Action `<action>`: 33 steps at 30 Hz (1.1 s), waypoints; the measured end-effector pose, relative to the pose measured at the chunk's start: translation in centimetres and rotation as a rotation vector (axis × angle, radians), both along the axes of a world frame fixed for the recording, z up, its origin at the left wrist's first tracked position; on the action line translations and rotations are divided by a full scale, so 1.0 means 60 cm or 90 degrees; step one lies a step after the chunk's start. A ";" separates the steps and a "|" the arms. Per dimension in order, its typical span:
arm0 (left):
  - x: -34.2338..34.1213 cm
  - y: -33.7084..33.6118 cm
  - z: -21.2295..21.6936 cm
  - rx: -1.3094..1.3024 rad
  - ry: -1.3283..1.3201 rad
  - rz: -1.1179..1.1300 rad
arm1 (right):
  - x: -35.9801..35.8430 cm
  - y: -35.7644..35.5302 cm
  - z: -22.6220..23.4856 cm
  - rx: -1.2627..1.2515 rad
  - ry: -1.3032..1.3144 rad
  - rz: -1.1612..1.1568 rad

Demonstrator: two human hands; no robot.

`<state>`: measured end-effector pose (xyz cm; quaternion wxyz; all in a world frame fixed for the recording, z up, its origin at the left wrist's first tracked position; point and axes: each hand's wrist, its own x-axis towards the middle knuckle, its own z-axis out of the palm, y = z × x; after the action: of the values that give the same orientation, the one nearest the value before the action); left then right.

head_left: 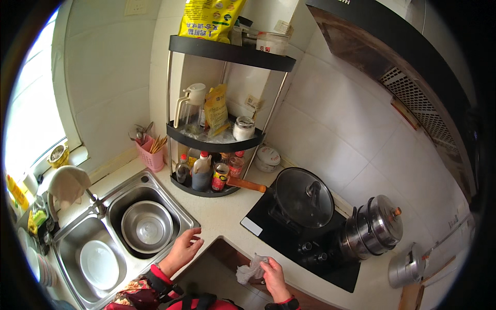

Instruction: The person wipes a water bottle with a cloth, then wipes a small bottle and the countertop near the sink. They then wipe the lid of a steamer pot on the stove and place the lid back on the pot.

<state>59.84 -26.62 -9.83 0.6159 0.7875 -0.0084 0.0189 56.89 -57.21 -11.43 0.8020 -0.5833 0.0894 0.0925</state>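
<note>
My right hand (275,280) pinches a crumpled greyish cloth (251,269), which hangs over the counter's front edge. My left hand (181,251) is empty, its fingers apart, just right of the double steel sink (190,219). In the sink's right basin sits a round metal bowl (169,223); a white bowl (99,264) lies in the left basin. Ahead of the cloth is the black cooktop (338,268). On it stands a lidded pan (304,199) with a wooden handle pointing left.
A stacked steel pot (377,227) stands at the cooktop's right, with another metal pot (405,268) beyond. The corner rack (181,137) holds bottles, jars and bags. Behind the sink is a pink utensil holder (153,157). A range hood (372,46) overhangs the right side.
</note>
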 end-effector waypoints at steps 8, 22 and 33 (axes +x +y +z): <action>0.216 -0.060 -0.026 0.053 -0.134 0.009 | 0.020 -0.088 -0.007 -0.007 0.013 -0.105; 0.397 -0.121 -0.011 0.215 -0.205 0.153 | 0.052 -0.268 -0.028 0.014 0.025 -0.177; 0.343 -0.136 0.005 0.268 -0.216 0.162 | 0.083 -0.200 -0.003 0.022 0.084 -0.199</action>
<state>80.44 -34.75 -9.54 0.4215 0.8782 -0.0167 0.2252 61.89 -69.20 -11.64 0.8088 -0.5411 0.2302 0.0064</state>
